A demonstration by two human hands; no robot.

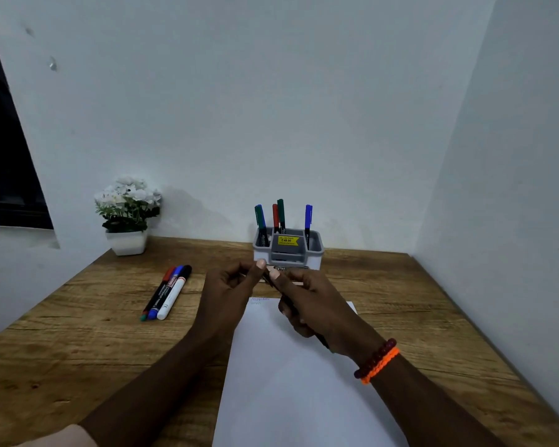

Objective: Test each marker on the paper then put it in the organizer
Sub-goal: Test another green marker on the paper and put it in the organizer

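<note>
Above the far end of the white paper (291,375), my right hand (313,309) grips a thin dark marker (324,342) by its barrel. My left hand (236,285) pinches the marker's far end with thumb and fingertip; most of the marker is hidden by my fingers. Faint scribbles (258,300) mark the paper's top left corner. Behind my hands stands the grey organizer (315,250), holding several markers upright: green, blue and red caps. Three more markers (167,293) lie side by side on the desk to the left.
A white pot of white flowers (127,214) stands at the back left of the wooden desk (78,333). White walls close in behind and on the right. A dark window (4,156) is at the left.
</note>
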